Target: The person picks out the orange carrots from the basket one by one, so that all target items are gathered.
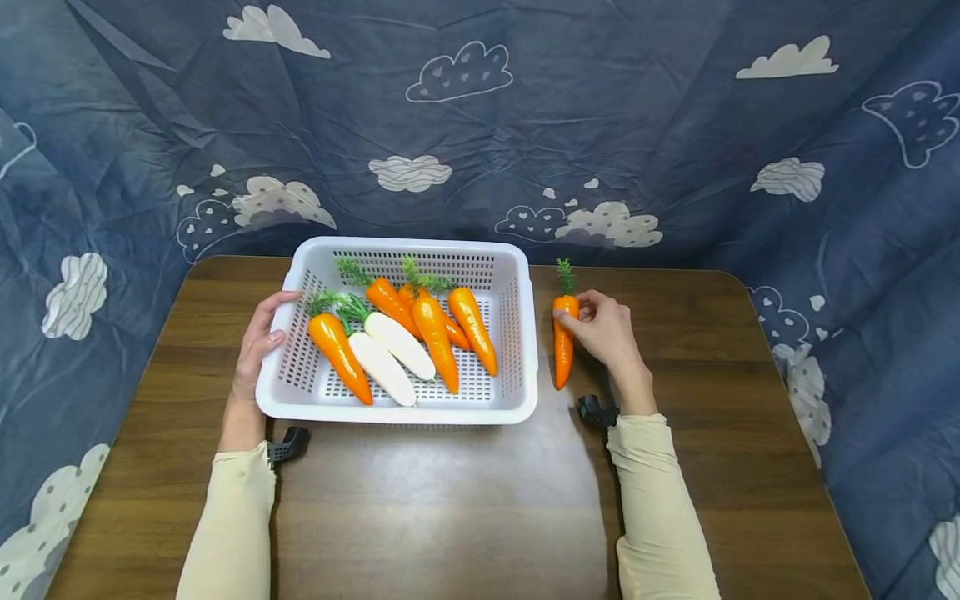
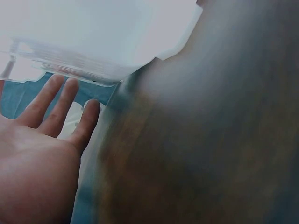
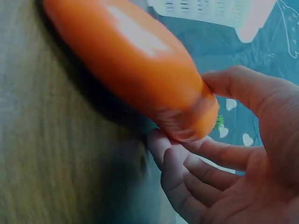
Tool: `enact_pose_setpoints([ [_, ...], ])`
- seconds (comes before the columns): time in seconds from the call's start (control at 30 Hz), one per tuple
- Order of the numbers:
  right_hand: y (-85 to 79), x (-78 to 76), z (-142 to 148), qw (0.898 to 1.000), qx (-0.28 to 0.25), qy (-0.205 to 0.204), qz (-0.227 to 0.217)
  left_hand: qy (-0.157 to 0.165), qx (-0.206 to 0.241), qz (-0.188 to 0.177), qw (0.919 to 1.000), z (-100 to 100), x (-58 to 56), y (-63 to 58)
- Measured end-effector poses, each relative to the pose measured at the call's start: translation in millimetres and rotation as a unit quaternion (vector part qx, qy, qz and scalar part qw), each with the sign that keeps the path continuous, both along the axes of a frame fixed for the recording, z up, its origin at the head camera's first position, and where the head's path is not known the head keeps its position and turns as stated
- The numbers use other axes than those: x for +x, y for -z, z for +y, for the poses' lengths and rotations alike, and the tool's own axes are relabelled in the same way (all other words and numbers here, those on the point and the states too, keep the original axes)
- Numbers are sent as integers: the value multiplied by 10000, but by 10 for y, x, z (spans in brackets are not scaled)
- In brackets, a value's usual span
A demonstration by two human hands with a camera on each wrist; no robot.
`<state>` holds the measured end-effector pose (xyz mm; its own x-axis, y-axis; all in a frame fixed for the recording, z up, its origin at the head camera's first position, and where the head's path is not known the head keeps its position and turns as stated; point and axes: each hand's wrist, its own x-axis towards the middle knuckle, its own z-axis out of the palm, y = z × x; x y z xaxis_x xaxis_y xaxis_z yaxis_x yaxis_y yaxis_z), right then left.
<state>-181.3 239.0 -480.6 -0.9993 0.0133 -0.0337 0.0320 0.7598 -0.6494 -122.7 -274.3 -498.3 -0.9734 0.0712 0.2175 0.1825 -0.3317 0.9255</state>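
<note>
Right hand (image 1: 607, 333) pinches an orange carrot (image 1: 563, 346) near its leafy end, thumb against fingers; right-wrist view cuts off its tip and mostly hides its greens. Left hand (image 1: 253, 354), fingers spread, rests against a white plastic basket (image 1: 397, 412); contents hidden in left-wrist view. Basket stands between hands, holding two white radishes (image 1: 400, 343) and overlapping carrots (image 1: 437, 346), one largely covered.

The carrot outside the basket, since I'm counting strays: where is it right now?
In the head view, the carrot is just right of the white basket, over the brown table, pinched by the right hand.
</note>
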Motion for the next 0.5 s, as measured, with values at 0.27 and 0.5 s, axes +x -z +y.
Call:
enact_pose_setpoints([
  [0.27, 21, 27, -30, 9993, 314, 112, -159, 17, 61, 4, 10000, -32, 4, 31],
  [0.5, -127, 86, -9, 9984, 415, 345, -162, -20, 15, -35, 10000, -4, -18, 24],
])
